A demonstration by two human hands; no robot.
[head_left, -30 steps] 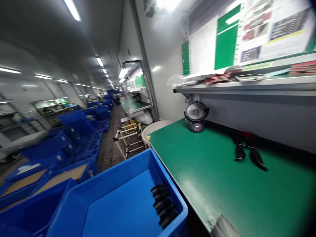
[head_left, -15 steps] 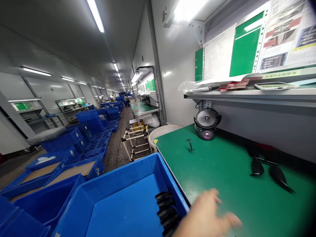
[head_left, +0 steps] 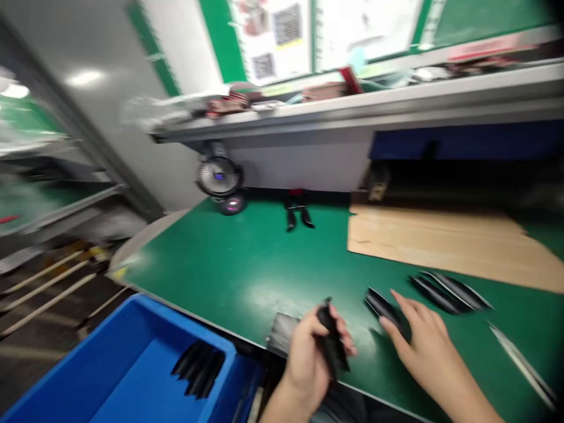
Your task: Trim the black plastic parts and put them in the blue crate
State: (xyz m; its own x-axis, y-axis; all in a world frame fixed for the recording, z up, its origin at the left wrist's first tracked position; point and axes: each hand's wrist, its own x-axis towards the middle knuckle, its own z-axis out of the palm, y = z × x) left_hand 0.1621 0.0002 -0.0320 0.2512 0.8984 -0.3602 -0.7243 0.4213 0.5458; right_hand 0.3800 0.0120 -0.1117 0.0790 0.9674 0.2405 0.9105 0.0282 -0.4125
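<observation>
My left hand [head_left: 308,352] is closed around a black, curved, shell-like piece [head_left: 332,341], held upright over the table's front edge. To its right, my right hand [head_left: 423,338] has thumb and fingers around a second black piece [head_left: 382,306], just above the green table [head_left: 211,258]. Beyond that hand, a pair of long black pieces [head_left: 449,291] lies side by side on the table. Several similar black pieces [head_left: 199,367] rest in a row in the blue bin [head_left: 145,305] at lower left. Motion blurs the fine detail.
A small fan [head_left: 219,176] stands at the table's back left, with black items [head_left: 298,214] near the wall. A cardboard sheet [head_left: 440,235] lies at back right. Tweezers-like metal strips [head_left: 522,364] lie at the right. A loaded shelf [head_left: 308,114] overhangs the table.
The view has swung right from the aisle to the table. One outstretched hand showed beside the bin before; now both hands are over the table with black pieces. The small dark item near the fan is gone from sight.
</observation>
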